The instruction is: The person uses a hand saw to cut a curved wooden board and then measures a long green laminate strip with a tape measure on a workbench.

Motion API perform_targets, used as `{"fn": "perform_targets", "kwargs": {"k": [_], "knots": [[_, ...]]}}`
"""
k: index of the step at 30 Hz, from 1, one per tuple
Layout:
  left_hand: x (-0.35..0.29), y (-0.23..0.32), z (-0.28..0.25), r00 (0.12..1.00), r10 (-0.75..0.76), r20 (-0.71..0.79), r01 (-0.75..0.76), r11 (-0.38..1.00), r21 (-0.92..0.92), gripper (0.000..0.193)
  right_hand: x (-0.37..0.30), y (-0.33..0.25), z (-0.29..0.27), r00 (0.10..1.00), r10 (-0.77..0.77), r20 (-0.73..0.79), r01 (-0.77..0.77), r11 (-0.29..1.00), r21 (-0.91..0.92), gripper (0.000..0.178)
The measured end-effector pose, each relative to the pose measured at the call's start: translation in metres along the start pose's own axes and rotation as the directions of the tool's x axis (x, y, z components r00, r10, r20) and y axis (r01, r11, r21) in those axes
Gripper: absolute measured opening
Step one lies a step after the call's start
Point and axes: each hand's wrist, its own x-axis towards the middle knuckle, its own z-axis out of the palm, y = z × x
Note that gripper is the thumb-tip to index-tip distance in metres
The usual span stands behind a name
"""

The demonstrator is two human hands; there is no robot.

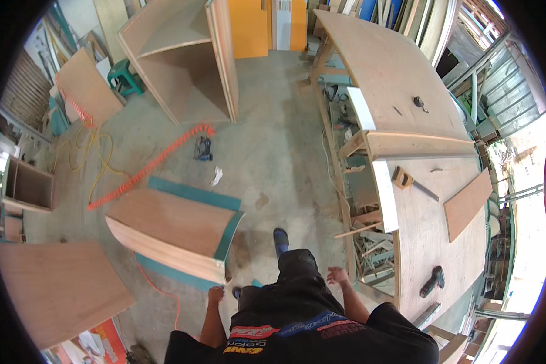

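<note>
The left hand (216, 295), at 7 o'clock, is loosely curled just beside a corner of a low wooden box (170, 224); I can't tell if they touch. The right hand (337, 276), at 5 o'clock, hangs with its fingers a bit bent and looks to have nothing in it. The low box lies at 8 o'clock on a blue-green sheet (194, 193). Its top and long side look joined, but I can't see if every part is on. At 10 o'clock a blue tool (204, 148) sits on the floor near a curly orange hose (158, 160). The tall box (223, 60) at 11 o'clock has sides and a shelf, but its front is open. On the bench (394, 67), a saw (414, 182) and a loose board (468, 205) lie at 3 o'clock, and a drill (432, 282) at 4. So the building seems partly done, with some boards not joined yet.
</note>
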Motion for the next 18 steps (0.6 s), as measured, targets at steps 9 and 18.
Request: {"fn": "perform_targets", "kwargs": {"k": [9,18], "knots": [[0.060,0.298,-0.145,0.931,0.129,-0.341,-0.284,0.843,-0.456,0.033,0.138,-0.121,-0.242,0.896,-0.133,-0.423,0.180,0.981,0.072,0.009],[0.085,0.129,-0.119,0.940,-0.298,-0.165,0.277,0.951,-0.139,0.042,0.250,-0.323,-0.143,0.900,-0.435,-0.016,0.410,0.835,0.367,0.027]]}}
